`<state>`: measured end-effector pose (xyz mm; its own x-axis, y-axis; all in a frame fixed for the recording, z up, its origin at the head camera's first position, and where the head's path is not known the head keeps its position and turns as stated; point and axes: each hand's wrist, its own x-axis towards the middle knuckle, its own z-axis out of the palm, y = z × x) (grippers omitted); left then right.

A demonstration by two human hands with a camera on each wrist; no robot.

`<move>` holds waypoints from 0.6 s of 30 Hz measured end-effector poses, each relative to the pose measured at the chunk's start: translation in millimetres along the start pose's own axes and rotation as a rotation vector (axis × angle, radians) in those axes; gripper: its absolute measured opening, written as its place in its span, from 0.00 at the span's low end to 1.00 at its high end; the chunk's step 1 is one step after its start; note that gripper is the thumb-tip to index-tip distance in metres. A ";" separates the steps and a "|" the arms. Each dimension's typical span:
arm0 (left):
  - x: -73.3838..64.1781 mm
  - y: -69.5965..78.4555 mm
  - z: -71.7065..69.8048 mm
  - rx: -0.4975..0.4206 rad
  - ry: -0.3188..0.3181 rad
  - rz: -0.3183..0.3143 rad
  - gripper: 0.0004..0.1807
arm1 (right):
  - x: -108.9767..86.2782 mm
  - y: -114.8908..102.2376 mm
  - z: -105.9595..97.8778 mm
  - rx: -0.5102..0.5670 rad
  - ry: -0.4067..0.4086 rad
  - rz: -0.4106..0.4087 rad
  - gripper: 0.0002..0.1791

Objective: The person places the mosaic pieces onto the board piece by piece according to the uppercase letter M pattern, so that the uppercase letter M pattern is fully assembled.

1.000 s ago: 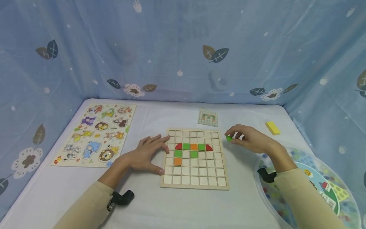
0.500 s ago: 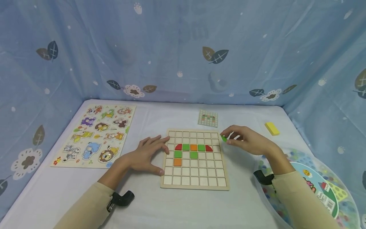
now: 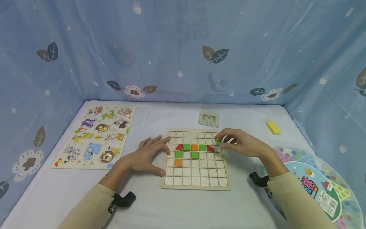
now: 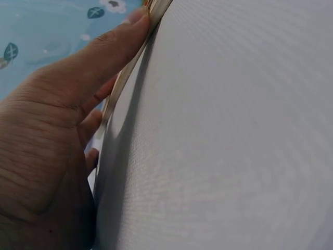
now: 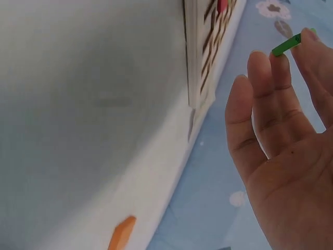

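Note:
A wooden grid board (image 3: 196,187) lies flat on the white table, with several green, orange and red tiles set in its squares. My right hand (image 3: 243,143) pinches a green square tile (image 3: 218,142) between thumb and fingertips, over the board's right side. In the right wrist view that tile (image 5: 286,46) is tilted and seen nearly edge-on. Spread along the board's left edge, my left hand (image 3: 147,156) touches it with thumb and fingers. The left wrist view has the thumb (image 4: 112,54) resting at the board's side.
Behind the board lies a small pattern card (image 3: 208,118). An animal puzzle board (image 3: 94,136) occupies the left. At the right are a yellow block (image 3: 273,128) and a round clear container with a printed label (image 3: 328,203), partly under the right forearm. Blue curtains (image 3: 171,47) enclose the table.
The right hand has moved left with the green tile, from beside the board to over its right columns. My left hand has stayed at the board's left edge.

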<state>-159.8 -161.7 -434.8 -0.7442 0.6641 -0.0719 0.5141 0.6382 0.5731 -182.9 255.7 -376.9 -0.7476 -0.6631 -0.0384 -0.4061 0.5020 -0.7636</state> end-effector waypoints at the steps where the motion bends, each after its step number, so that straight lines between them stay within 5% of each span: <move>1: -0.4 0.4 0.3 -0.001 0.001 -0.001 0.36 | 1.5 -0.3 1.6 -0.001 -0.009 -0.001 0.18; 18: 0.1 2.3 -1.1 0.003 0.001 -0.007 0.36 | 16.4 -6.7 21.7 -0.024 -0.108 -0.015 0.14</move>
<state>-159.1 -160.7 -432.6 -0.7482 0.6591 -0.0756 0.5097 0.6441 0.5704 -181.1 229.4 -386.4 -0.6810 -0.7259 -0.0970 -0.4305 0.5039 -0.7488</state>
